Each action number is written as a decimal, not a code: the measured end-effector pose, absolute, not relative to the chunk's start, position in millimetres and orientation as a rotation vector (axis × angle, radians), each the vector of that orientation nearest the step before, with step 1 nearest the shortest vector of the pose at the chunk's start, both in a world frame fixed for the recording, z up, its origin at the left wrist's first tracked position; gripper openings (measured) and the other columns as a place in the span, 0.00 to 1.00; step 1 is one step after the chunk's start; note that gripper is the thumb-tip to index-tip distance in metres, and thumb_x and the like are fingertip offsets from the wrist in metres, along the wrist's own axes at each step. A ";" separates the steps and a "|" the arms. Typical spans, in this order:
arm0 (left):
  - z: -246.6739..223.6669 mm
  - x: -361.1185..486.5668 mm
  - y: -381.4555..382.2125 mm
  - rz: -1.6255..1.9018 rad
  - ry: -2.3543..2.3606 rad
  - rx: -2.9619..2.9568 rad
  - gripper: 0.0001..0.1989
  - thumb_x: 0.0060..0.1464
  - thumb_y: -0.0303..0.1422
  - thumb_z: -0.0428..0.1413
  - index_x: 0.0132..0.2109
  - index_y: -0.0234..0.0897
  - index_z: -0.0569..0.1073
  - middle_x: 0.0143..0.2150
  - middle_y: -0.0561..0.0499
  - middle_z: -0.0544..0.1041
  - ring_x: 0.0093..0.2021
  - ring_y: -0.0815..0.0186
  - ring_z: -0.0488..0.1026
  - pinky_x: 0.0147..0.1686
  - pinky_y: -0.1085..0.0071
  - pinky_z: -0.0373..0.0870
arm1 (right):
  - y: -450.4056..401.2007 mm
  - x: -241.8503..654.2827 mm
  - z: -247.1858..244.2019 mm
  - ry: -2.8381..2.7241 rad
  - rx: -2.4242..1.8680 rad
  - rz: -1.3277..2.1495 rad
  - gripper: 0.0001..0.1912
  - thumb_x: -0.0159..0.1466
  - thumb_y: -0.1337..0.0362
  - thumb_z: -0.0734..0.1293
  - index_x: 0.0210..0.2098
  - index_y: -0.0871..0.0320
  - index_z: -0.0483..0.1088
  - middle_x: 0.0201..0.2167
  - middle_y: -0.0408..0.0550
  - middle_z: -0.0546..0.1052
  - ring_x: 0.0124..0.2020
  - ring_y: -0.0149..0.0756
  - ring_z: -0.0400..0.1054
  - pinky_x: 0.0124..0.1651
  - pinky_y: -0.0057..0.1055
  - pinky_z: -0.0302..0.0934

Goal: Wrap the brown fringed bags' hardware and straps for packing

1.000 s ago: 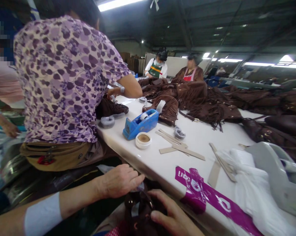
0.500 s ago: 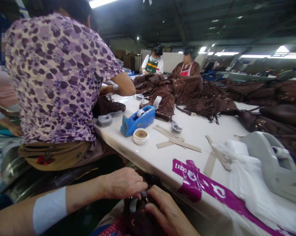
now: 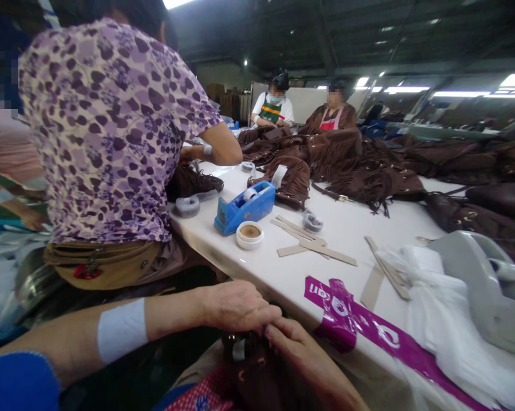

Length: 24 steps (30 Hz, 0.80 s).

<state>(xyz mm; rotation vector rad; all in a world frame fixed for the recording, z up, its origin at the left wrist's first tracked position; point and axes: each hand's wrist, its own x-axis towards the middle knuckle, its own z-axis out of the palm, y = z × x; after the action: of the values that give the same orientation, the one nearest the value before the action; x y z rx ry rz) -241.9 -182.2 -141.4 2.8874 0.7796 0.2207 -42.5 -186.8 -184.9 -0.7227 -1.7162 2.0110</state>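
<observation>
Brown bag (image 3: pixel 261 379), ringed end toward table (image 3: pixel 338 228), long axis unclear, left hand (image 3: pixel 242 306), right hand (image 3: pixel 302 348) gripping it

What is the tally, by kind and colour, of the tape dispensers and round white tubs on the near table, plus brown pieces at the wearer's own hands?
Blue tape dispenser: 1
Pale grey tape dispenser: 1
Round white tub: 1
Brown piece at the left hand and right hand: 1
Total: 4
</observation>
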 end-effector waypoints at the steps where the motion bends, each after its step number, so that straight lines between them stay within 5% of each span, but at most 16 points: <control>1: -139.8 -240.3 -180.7 0.226 0.771 2.876 0.07 0.63 0.30 0.51 0.44 0.33 0.72 0.31 0.48 0.80 0.28 0.62 0.75 0.24 0.69 0.58 | -185.8 -44.2 -188.5 -1.614 -0.712 2.076 0.18 0.64 0.51 0.67 0.46 0.56 0.76 0.41 0.47 0.78 0.46 0.43 0.69 0.53 0.37 0.59; 5: -138.2 -236.2 -178.8 0.219 0.769 2.755 0.12 0.62 0.31 0.53 0.52 0.36 0.69 0.35 0.50 0.82 0.32 0.62 0.78 0.26 0.72 0.62 | -184.7 -45.6 -205.1 -1.325 -0.750 2.176 0.19 0.61 0.52 0.70 0.49 0.54 0.74 0.45 0.47 0.77 0.49 0.42 0.68 0.53 0.36 0.58; 12: -140.5 -241.1 -172.7 0.254 0.721 2.807 0.27 0.56 0.34 0.59 0.59 0.31 0.62 0.44 0.39 0.80 0.41 0.56 0.77 0.36 0.69 0.69 | -185.5 -40.7 -206.4 -1.092 -0.618 2.354 0.16 0.55 0.56 0.75 0.38 0.60 0.77 0.32 0.48 0.78 0.36 0.37 0.70 0.44 0.31 0.61; 17: -164.9 -269.2 -181.7 0.536 1.116 2.647 0.19 0.54 0.25 0.52 0.54 0.30 0.67 0.47 0.38 0.78 0.46 0.55 0.75 0.47 0.63 0.70 | -190.5 -35.6 -211.5 -0.803 -0.608 2.300 0.15 0.54 0.56 0.76 0.34 0.58 0.75 0.29 0.43 0.75 0.31 0.32 0.68 0.38 0.26 0.62; 24: -202.5 -279.2 -207.5 0.620 1.435 2.293 0.07 0.53 0.27 0.52 0.38 0.37 0.74 0.35 0.49 0.78 0.37 0.62 0.75 0.38 0.71 0.68 | -198.1 -37.2 -208.1 -0.871 -0.543 2.333 0.16 0.54 0.53 0.75 0.28 0.59 0.71 0.24 0.39 0.68 0.25 0.28 0.61 0.31 0.24 0.57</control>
<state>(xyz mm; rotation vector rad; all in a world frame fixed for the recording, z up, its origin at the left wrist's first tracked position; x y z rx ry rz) -279.2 -207.5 -202.5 2.2928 1.4355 0.6202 -37.2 -198.1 -208.1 -0.5432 -0.8705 2.3331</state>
